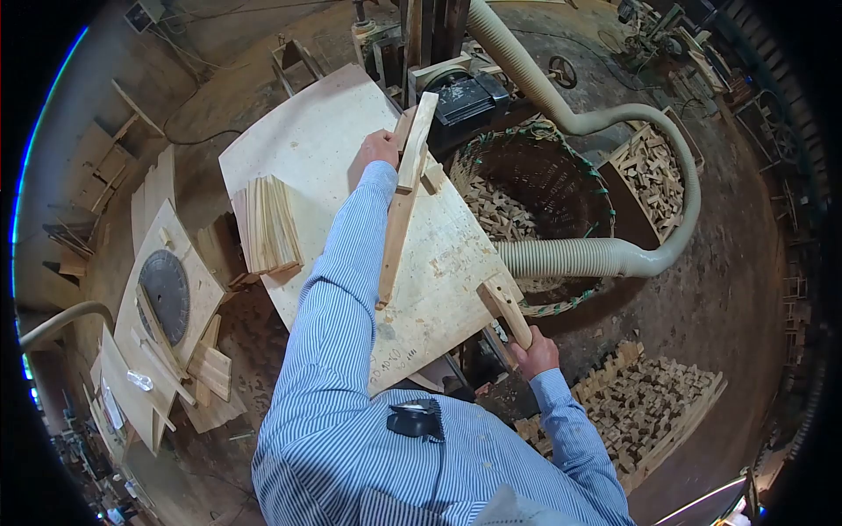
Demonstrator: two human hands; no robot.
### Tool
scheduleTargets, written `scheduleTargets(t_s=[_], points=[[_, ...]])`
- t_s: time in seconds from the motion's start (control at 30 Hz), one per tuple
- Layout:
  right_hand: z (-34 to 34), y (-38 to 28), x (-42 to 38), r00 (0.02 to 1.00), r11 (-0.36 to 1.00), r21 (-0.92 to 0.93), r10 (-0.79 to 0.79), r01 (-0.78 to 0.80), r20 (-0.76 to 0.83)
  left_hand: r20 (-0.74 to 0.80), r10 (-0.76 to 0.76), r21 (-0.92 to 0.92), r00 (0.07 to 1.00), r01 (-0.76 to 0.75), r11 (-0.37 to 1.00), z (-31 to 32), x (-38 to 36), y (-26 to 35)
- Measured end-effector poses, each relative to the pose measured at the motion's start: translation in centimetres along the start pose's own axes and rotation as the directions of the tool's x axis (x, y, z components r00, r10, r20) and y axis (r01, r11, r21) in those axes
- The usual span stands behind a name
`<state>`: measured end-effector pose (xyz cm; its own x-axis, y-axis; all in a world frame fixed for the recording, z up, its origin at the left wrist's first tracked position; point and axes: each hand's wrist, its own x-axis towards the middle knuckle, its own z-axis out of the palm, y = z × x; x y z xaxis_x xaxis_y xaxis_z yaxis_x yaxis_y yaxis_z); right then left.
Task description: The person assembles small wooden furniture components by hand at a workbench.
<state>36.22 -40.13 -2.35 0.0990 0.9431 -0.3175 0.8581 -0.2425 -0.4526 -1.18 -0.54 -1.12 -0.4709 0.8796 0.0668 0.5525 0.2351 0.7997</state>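
Observation:
At the far part of the pale wooden worktable (320, 131), my left hand (378, 148) has its fingers curled against a brown wooden block (404, 129). Just right of that block lies a light wooden strip (419, 140), and a longer brown wooden bar (397, 241) runs from it towards me. My right hand (536, 353) is closed around the near end of a wooden lever handle (509, 313) at the table's right edge. To the left of my left forearm, a stack of thin wooden strips (268, 224) rests on the table.
A black motor (469, 99) sits behind the table. Right of it stands a large woven basket (574, 175) with wood offcuts inside, crossed by a ribbed hose (570, 259). A crate (643, 197) and a floor pile (653, 403) hold small blocks. A saw blade (164, 296) lies at left.

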Motion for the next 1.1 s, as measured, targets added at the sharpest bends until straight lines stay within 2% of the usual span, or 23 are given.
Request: scheduleTargets(t_s=[0.23,0.37,0.43,0.57,0.7,0.8,0.87,1.0,1.1], points=[[0.3,0.2,0.8,0.999,1.000,0.006,-0.023,0.024,-0.046,-0.019,0.094,0.040,0.995,-0.093,0.995,0.8,1.7,-0.6],[0.4,-0.6,1.5,0.997,1.000,-0.003,-0.013,0.013,-0.077,-0.024,0.090,0.040,0.996,-0.089,0.995,1.9,3.6,-1.6],[0.7,-0.9,1.9,0.998,0.999,-0.049,0.010,-0.013,-0.069,-0.043,0.095,0.101,0.995,-0.091,0.991,2.0,4.5,-1.6],[0.5,-0.9,1.9,0.999,1.000,-0.009,0.014,-0.015,-0.050,-0.024,0.105,0.131,0.994,-0.101,0.986,2.9,5.6,-2.5],[0.2,-1.2,1.5,0.998,1.000,0.009,0.011,-0.011,-0.056,0.010,0.105,0.122,0.994,-0.105,0.987,2.1,4.2,-1.9],[-0.3,-0.8,0.5,0.998,0.999,0.018,0.045,-0.045,-0.036,-0.027,0.116,0.118,0.993,-0.112,0.987,1.7,1.8,-1.0],[-0.5,-0.4,0.0,0.998,0.999,0.010,0.049,-0.048,-0.030,0.070,0.031,0.073,0.997,-0.036,0.997,-0.2,-0.4,0.8],[-0.7,1.1,-1.5,0.999,0.999,0.002,0.042,-0.042,-0.017,0.165,0.029,0.131,0.986,-0.051,0.990,0.2,-1.4,-0.6],[-0.8,2.4,-2.7,0.999,1.000,0.007,0.023,-0.023,-0.033,0.149,0.068,0.104,0.987,-0.084,0.991,0.9,-3.1,-0.9]])
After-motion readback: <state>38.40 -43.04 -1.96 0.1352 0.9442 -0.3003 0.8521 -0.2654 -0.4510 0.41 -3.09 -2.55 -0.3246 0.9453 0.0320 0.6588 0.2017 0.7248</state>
